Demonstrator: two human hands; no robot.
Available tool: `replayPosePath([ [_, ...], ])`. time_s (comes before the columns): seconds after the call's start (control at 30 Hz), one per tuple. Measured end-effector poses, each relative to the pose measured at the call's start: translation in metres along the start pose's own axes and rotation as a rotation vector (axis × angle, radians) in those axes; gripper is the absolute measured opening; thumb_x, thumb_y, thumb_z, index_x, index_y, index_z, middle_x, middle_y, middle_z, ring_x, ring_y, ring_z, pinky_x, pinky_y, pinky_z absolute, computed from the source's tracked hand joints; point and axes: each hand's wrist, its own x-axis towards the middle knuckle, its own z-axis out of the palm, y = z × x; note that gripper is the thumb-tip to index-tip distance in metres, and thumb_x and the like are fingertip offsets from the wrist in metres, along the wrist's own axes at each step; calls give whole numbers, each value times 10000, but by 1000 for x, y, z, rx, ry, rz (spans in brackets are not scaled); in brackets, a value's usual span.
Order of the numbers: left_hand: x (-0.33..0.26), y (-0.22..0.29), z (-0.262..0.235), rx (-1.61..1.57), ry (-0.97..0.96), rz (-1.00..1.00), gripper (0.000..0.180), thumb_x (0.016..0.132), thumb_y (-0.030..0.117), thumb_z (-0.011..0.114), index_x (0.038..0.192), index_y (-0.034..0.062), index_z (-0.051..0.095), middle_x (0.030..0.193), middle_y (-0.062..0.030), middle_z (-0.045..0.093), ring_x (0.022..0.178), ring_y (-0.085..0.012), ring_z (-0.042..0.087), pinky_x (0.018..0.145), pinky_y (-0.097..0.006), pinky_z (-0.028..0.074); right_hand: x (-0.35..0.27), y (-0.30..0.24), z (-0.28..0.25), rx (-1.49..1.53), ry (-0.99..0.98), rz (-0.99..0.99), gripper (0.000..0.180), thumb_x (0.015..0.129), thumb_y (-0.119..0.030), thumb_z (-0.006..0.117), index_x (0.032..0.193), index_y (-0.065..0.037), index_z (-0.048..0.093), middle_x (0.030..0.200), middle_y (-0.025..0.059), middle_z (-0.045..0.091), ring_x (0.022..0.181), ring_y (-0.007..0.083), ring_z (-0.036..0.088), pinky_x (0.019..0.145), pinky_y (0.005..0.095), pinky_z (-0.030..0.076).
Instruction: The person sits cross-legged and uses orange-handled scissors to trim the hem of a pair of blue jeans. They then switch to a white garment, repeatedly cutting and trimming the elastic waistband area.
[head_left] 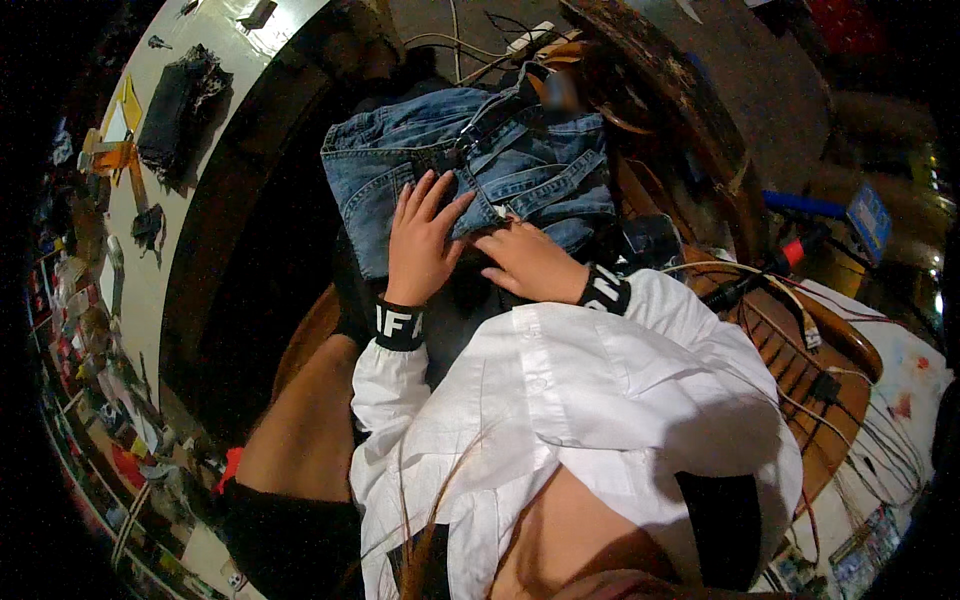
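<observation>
We're watching the left hand [422, 240] lying palm down with its fingers fanning apart, pressing lightly across the blue denim garment [525, 160], which is spreading out right beneath and beyond both hands. Just beside it, the right hand [538, 262] is reaching in from the other side, its fingers bending toward the cloth, its thumb standing a little apart; we're not able to tell whether those fingertips are pinching anything. At their tips a small white tag [501, 211] is peeking out of the folds! Close behind the hands we're seeing black cuffs [400, 325] with white lettering gripping both wrists, and the white shirt [560, 370] is billowing toward us. Just past the left fingertips a dark buckle-like fitting [467, 138] is sitting on the denim. Off to the right of the right hand, a slatted wooden chair [845, 332] is carrying a tangle of thin cables. Well beyond the fingers, a white power strip [530, 38] is lying among more wires, and a dark wooden edge [690, 90] is curving away to its right. Far out to the left of the left hand, a pale table [250, 60] is holding frayed black cloth [175, 120], while far to the right a flat blue piece [870, 222] is showing
</observation>
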Motion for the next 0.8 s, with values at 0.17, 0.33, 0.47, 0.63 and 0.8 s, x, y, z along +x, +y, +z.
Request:
replayPosePath([
  [0.17, -9, 7, -13, -74, -1, -5, 492, 725, 172, 696, 1190, 96, 552, 1329, -138, 429, 1268, -320, 350, 1065, -442, 243, -13, 15, -30, 461, 125, 187, 169, 834, -94, 582, 982, -30, 633, 990, 133, 615, 931, 251, 587, 818, 318, 458],
  [0.33, -38, -6, -19, -38, 399, -236, 520, 732, 148, 698, 1200, 42, 497, 1302, -177, 416, 1199, -341, 404, 1004, -405, 321, -19, 35, -39, 533, 433, 526, 193, 884, -168, 546, 873, -6, 651, 815, 90, 664, 745, 144, 609, 679, 268, 466],
  [0.47, -58, -30, -16, -59, 585, -529, 626, 758, 177, 700, 1273, -8, 394, 1281, -199, 408, 1162, -342, 422, 977, -386, 342, 1, 34, -48, 332, 618, 409, 208, 805, -90, 608, 1009, -49, 605, 974, 93, 628, 914, 218, 588, 809, 322, 454],
  [0.63, -54, -35, 4, -284, 540, -587, 666, 775, 232, 693, 1294, -20, 362, 1268, -211, 421, 1158, -335, 433, 976, -368, 346, 75, 60, -68, -139, 598, 47, 464, 691, -20, 640, 1136, -95, 533, 1132, 114, 555, 1122, 303, 469, 969, 387, 371],
  [0.8, -55, -48, 11, -522, 516, -670, 632, 756, 250, 706, 1240, -33, 413, 1174, -204, 511, 1074, -308, 511, 927, -348, 387, 104, 91, -83, -377, 259, -135, 338, 682, -100, 676, 1003, -91, 572, 968, 97, 595, 985, 285, 534, 978, 409, 375],
])
